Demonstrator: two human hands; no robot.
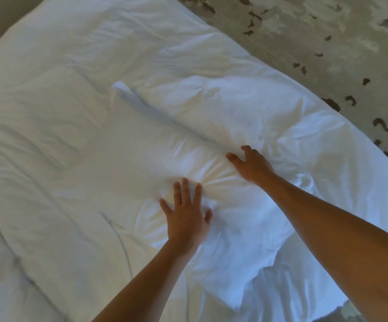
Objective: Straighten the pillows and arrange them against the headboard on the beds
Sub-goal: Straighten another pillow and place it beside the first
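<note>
- White bedding is filling most of the frame: a rumpled duvet is spreading across the bed, and a mottled grey carpet is showing beyond the bed's right edge. No headboard is showing from here.
- I am looking down at two white pillows lying side by side on the duvet, well off-centre toward the carpet side. The near pillow is running diagonally under both hands; the far pillow is touching it along a shadowed crease.
- The near pillow is looking soft and light, I judge: the casing is puckering into radiating creases where my palm is sinking in, so the filling is giving way readily. The cotton is likely offering decent friction, with nothing fragile about it.
- For lifting, I judge the short ends or the corners to be the best holds, since the middle is only going to sag and fold.
- My left hand is lying flat, fingers spread wide, palm pressing down into the pillow and gripping nothing.
- My right hand is reaching further in with the arm extended, thumb out, fingers curling down into the valley between the two pillows. Whether the fingertips are pinching cloth I cannot tell; they are hidden in the fold.
- Both forearms are bare and angling in from the lower right.
</note>
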